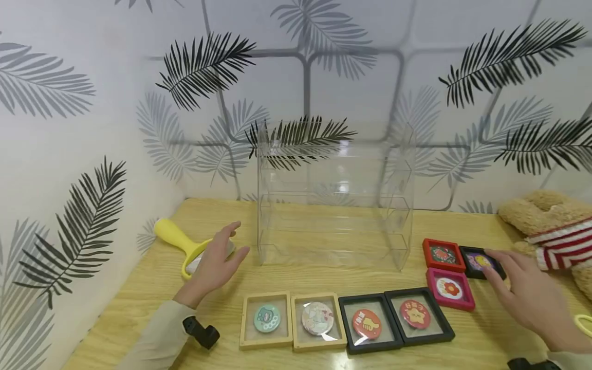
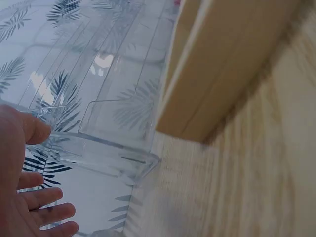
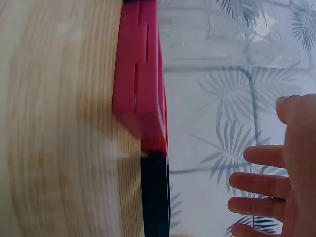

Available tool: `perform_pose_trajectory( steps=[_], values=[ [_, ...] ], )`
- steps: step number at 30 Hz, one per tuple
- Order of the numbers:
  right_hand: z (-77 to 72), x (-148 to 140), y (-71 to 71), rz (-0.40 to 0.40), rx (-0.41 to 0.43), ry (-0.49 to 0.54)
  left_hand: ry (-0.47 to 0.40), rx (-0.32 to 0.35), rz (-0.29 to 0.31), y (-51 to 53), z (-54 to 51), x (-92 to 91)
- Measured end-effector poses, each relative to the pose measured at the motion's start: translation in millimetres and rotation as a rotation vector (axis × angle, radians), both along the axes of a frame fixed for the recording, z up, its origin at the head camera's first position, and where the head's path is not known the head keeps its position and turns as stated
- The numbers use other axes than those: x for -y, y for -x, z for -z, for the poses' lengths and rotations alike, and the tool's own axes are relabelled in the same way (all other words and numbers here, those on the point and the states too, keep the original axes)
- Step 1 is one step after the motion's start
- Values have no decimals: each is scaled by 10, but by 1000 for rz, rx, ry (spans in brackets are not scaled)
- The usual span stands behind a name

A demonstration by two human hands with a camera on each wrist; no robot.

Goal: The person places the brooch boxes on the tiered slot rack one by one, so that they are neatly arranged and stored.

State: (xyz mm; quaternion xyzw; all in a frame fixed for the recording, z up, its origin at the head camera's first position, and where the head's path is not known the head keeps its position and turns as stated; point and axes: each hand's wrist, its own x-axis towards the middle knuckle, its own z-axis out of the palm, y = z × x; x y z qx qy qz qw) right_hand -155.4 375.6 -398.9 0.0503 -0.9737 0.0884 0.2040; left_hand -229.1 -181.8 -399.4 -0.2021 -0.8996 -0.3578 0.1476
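My left hand [image 1: 217, 267] hovers with relaxed fingers over a yellow-handled lint roller [image 1: 178, 239], partly covering its white roll. On the right, my right hand [image 1: 532, 293] is held with loose fingers above a small black frame [image 1: 472, 270] holding a purple and yellow badge; contact cannot be told. Beside it are a red frame [image 1: 444, 246] and a magenta frame [image 1: 462, 306], each with a round badge. In front lie two wooden frames [image 1: 289, 329] and two larger black frames [image 1: 401, 341] in a row, with badges inside. A clear acrylic tiered rack [image 1: 335, 254] stands at the back middle.
A plush toy [image 1: 541, 210] in a red and white striped garment lies at the right edge. Something yellow and curved [image 1: 584, 324] shows below it. A leaf-patterned curtain [image 1: 324, 97] hangs behind the wooden table [image 1: 213, 210] and along its left side.
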Motion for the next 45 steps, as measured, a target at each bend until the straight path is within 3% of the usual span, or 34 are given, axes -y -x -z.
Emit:
perform_pose_trajectory(
  steps=[5, 17, 24, 35, 45],
  values=[
    [-85, 194, 4, -63, -12, 87, -83, 88, 63, 62, 18, -47],
    [-106, 806, 90, -332, -195, 150, -135, 326, 98, 212, -16, -198],
    [-96, 1216, 87, -468, -130, 223, -205, 400, 158, 358, 54, -278],
    [57, 1765, 217, -726, -109, 299, -278, 464, 116, 395, 168, -282],
    [35, 2311, 325, -850, 99, 276, -358, 464, 129, 418, 253, -301]
  ],
)
